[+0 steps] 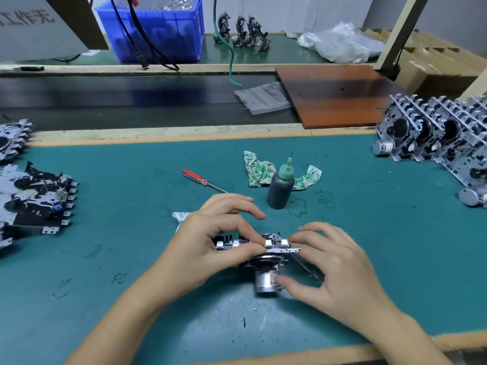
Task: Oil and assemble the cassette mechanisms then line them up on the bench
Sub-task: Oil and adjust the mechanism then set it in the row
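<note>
While mechanism [263, 255] is sitting on counter [131, 180] between both hands | left hand [210, 246] is pinching its top plate, right hand [332, 267] is gripping motor end | long axis is running left-right | finished row [434, 140] is lying far right, right hand nearer

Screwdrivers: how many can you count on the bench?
1: the screwdriver lies on the green mat, left of the oil bottle. Others may be hidden.
</note>
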A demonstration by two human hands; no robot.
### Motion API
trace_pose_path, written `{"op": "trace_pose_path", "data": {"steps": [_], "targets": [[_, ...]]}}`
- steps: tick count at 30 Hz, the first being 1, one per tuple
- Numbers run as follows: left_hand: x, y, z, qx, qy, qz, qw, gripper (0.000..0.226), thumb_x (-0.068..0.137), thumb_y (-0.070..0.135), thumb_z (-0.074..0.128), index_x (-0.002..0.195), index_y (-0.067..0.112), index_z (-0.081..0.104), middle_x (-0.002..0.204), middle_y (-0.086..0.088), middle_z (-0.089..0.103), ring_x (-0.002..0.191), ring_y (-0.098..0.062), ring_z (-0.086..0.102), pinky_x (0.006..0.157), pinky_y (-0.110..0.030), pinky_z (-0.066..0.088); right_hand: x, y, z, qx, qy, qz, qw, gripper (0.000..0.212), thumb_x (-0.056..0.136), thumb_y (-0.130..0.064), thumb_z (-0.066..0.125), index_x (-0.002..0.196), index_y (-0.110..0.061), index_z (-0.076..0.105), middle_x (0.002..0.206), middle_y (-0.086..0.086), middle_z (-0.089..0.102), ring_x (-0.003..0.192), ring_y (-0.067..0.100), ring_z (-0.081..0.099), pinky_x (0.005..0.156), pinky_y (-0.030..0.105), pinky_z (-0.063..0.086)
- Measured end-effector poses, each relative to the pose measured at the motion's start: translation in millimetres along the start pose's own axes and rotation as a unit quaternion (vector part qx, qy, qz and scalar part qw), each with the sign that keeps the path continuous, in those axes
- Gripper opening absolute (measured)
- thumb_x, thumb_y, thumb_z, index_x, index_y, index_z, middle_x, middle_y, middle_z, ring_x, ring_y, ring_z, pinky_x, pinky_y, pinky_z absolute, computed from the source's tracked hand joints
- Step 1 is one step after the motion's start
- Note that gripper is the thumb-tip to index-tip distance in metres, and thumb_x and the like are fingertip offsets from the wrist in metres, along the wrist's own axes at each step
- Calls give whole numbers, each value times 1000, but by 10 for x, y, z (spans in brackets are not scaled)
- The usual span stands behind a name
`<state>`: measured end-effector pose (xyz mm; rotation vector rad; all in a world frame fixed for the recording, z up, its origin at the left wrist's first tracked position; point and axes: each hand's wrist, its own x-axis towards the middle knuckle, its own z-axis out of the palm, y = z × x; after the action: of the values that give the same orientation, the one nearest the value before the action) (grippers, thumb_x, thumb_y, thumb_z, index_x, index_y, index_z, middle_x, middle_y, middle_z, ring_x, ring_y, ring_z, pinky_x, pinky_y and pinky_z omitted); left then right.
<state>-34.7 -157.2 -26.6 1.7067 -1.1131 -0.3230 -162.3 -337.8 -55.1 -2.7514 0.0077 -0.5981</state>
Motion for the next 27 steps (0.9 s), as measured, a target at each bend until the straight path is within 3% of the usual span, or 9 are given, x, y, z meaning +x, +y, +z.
{"op": "trace_pose_path", "data": {"steps": [6, 9, 13, 17, 20, 24, 27], "targets": [[-3, 1, -8, 12, 2, -3, 1000, 12, 75, 38, 67, 82, 29, 71, 108, 14, 63, 120, -9, 49, 97, -13, 33, 32, -6, -24, -7, -55, -2, 998, 53, 78, -64, 51, 98, -21, 73, 97, -15, 66, 97, 14, 58, 87, 24, 39], [-18, 32, -14, 52, 24, 12, 998, 14, 75, 41, 68, 86, 33, 71, 106, 14, 64, 115, -7, 52, 96, -14, 36, 86, -54, -66, 41, -16, 8, 999, 60, 82, -68, 43, 100, -17, 71, 96, -11, 64, 96, 12, 55, 85, 25, 39], [-126, 44, -76, 169, 84, 53, 981, 24, 78, 46, 65, 99, 33, 64, 105, 19, 61, 104, -4, 55, 91, -14, 38, 336, -218, -190, 42, 58, -36, 997, 45, 86, -58, 48, 78, -15, 59, 73, -7, 51, 68, 14, 48, 57, 28, 38], [-285, 37, -143, 173, 134, 25, 975, 14, 77, 44, 64, 87, 34, 67, 93, 16, 62, 89, -3, 59, 81, -11, 39, 510, -268, -195, -3, -10, -153, 988, 36, 86, -47, 50, 68, -17, 41, 57, -8, 37, 53, 15, 31, 39, 29, 34], [-314, 48, -159, 168, 126, 17, 978, 14, 77, 39, 69, 84, 28, 72, 85, 14, 64, 74, -5, 59, 70, -10, 42, 566, -252, -217, 10, -56, -177, 983, 32, 88, -44, 45, 72, -21, 31, 53, -7, 31, 46, 20, 30, 38, 27, 32], [-179, 176, -147, 242, 114, 69, 961, 24, 81, 36, 61, 81, 17, 76, 80, 13, 66, 70, -3, 59, 67, -10, 43, 499, -162, -318, 6, -51, -190, 980, 34, 92, -37, 45, 66, -15, 46, 53, -2, 42, 45, 20, 38, 42, 25, 28], [76, 335, -43, 258, 95, 137, 952, 24, 85, 36, 60, 83, 17, 76, 81, 12, 66, 74, -2, 58, 70, -13, 44, 376, 5, -542, 46, -14, -146, 988, 36, 92, -35, 48, 64, -13, 50, 58, -10, 30, 52, 8, 26, 48, 18, 21]]}}
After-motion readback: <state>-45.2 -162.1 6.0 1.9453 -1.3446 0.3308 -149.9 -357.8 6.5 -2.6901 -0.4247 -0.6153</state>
